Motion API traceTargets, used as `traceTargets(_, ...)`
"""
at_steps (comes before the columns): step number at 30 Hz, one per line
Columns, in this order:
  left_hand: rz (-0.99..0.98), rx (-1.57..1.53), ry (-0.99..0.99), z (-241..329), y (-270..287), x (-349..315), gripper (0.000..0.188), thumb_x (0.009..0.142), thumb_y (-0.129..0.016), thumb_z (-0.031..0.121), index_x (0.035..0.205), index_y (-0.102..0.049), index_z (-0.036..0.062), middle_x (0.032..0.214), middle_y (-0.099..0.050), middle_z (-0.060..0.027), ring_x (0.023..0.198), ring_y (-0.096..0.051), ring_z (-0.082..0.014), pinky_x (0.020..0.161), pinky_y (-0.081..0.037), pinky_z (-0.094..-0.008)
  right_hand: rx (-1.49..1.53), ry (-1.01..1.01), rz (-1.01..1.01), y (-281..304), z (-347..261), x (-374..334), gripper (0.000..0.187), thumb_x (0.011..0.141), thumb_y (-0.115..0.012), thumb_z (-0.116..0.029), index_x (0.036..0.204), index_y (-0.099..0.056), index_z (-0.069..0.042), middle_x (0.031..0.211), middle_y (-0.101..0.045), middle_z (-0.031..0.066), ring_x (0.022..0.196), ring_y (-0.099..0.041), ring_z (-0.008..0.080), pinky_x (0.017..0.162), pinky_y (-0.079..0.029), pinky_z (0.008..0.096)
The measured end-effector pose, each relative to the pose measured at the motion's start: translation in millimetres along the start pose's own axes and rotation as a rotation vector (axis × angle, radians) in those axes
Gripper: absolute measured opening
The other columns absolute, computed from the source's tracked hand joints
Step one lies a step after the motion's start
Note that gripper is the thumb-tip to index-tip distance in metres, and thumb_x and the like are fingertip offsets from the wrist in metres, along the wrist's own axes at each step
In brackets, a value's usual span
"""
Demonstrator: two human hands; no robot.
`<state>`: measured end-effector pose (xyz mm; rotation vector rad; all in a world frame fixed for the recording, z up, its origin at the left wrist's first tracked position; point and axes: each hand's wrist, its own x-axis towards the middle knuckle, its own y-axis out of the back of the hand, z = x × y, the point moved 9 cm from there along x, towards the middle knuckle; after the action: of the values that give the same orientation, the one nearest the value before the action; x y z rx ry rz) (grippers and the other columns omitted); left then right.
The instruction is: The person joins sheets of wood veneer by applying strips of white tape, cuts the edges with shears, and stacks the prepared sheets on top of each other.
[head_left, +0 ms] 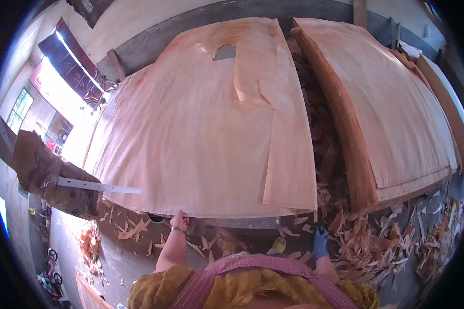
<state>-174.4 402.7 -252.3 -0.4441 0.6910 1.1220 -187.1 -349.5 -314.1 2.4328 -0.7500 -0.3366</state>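
Note:
A large, pale wood veneer sheet (191,139) lies before me, with a hole near its far edge and a torn, folded strip (252,77) beside that hole. At the sheet's near edge, left of the middle, my bare left hand (179,222) is closed on the rim, a band round its wrist. My right hand (320,242) wears a blue glove. It sits just below the sheet's near right corner, fingers stretched upward and apart, with nothing visible in them.
On the right stands a thick stack of veneer (407,113), across a gap littered with scraps. Torn shavings (371,242) cover the floor near my right side. At left, a brown wrapped post end (56,177) carries a white perforated strip (100,186) over the sheet's corner.

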Motion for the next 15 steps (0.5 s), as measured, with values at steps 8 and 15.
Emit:
traceTargets(8,0.037,0.015,-0.080,-10,7,-37,0.025,0.088,-0.073,0.027,0.079,-0.057,0.0090,0.065,-0.058,-0.0051,0.046,-0.049,-0.0153,0.038,-0.037,-0.0260,0.147,-0.066,-0.085,-20,-23,-18,0.030,0.087,-0.072,-0.025,0.076,-0.061,0.000,0.068,-0.058,0.0075,0.065,-0.048,0.0148,0.061,-0.044,0.0341)
traceTargets(15,-0.208,0.025,0.041,-85,-57,-114,0.025,0.089,-0.072,0.024,0.093,-0.056,0.0063,0.095,-0.070,-0.0138,0.067,-0.070,-0.0238,0.039,-0.042,-0.0249,0.273,-0.395,-0.264,-18,86,-75,0.033,0.087,-0.074,-0.026,0.069,-0.059,-0.003,0.054,-0.055,0.0027,0.045,-0.050,0.0139,0.044,-0.038,0.0343)
